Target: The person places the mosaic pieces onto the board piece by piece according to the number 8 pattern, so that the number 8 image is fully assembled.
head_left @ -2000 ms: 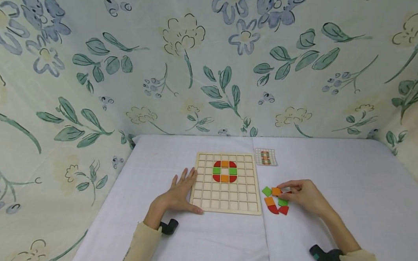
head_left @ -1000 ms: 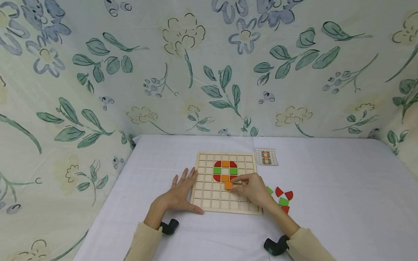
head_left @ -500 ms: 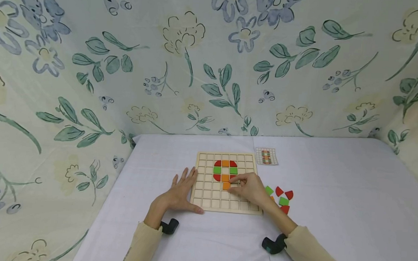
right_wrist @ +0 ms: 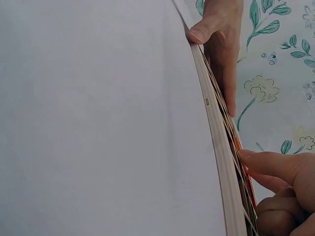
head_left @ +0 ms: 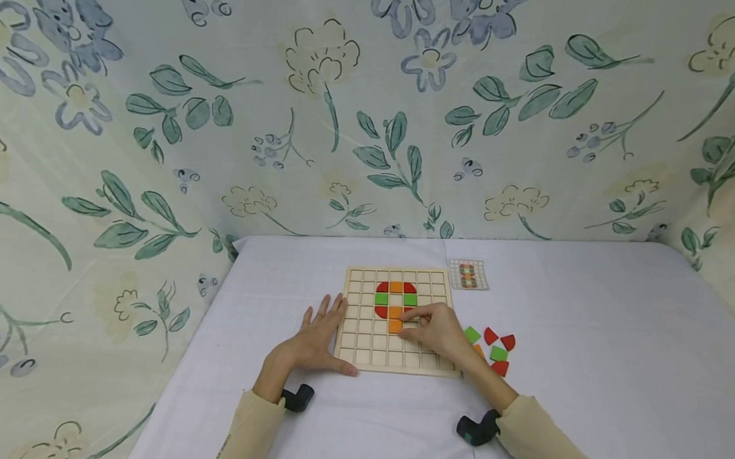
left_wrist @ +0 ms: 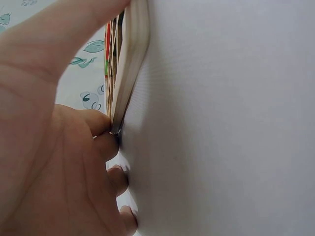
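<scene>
A wooden grid board (head_left: 361,357) lies on the white-covered table. Red quarter-round, green and orange tiles form a ring in its upper middle. My right hand (head_left: 440,328) is over the board, thumb and index finger pinching the right side of an orange square tile (head_left: 394,326). That tile lies in the cell directly below the ring's lower orange tile (head_left: 396,313). My left hand (head_left: 313,344) rests with spread fingers along the board's left edge, thumb at the near left corner. In the left wrist view, fingertips (left_wrist: 101,120) touch the board's side.
Right of the board lie loose tiles: a green square (head_left: 499,354), another green one (head_left: 472,335), several red quarter-rounds (head_left: 508,342) and a partly hidden orange one (head_left: 478,350). A small pattern card (head_left: 468,275) lies beyond them. A floral cloth (head_left: 322,151) hangs behind the table.
My right hand picked the orange tile from the loose pile and carried it left onto the board. It then slid slightly left into line below the ring. My left hand stayed put.
</scene>
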The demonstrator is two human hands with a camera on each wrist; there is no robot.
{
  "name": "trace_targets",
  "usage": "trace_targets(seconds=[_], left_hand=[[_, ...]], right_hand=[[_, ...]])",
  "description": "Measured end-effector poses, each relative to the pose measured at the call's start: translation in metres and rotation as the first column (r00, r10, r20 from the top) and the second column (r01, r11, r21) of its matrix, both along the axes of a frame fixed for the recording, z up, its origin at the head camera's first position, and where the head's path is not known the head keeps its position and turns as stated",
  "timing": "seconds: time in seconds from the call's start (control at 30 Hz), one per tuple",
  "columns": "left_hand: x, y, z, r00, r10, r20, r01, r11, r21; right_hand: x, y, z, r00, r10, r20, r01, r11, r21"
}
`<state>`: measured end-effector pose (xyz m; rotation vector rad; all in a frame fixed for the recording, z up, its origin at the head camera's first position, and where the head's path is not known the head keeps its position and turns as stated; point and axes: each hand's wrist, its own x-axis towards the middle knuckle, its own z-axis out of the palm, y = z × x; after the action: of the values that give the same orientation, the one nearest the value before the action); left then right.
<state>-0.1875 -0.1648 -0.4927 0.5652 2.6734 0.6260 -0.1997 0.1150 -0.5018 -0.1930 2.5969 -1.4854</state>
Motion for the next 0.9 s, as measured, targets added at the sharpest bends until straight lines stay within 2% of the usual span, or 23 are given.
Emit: trace_targets(seconds=[0.17, 0.3, 0.53, 0.73, 0.9], left_hand=[[0.0, 0.001, 0.001, 1.0, 0.006, 0.005, -0.006, 1.0, 0.007], [0.0, 0.001, 0.002, 1.0, 0.008, 0.007, -0.008, 1.0, 0.011], [0.001, 0.002, 0.003, 1.0, 0.012, 0.016, -0.012, 1.0, 0.002], [0.002, 0.003, 0.006, 1.0, 0.014, 0.015, -0.014, 1.0, 0.004], [0.003, 0.004, 0.008, 1.0, 0.013, 0.015, -0.014, 1.0, 0.012]], right_hand=[[0.001, 0.006, 0.004, 1.0, -0.005, 0.003, 0.005, 1.0, -0.014], [0.006, 0.022, 0.011, 1.0, -0.025, 0.019, 0.024, 1.0, 0.004], [0.021, 0.076, 0.025, 0.996, -0.068, 0.057, 0.065, 0.996, 0.055], [0.032, 0.124, 0.026, 0.989, -0.147, 0.028, 0.142, 0.98, 0.141], [0.04, 0.15, 0.022, 0.979, -0.204, 0.028, 0.194, 0.96, 0.203]])
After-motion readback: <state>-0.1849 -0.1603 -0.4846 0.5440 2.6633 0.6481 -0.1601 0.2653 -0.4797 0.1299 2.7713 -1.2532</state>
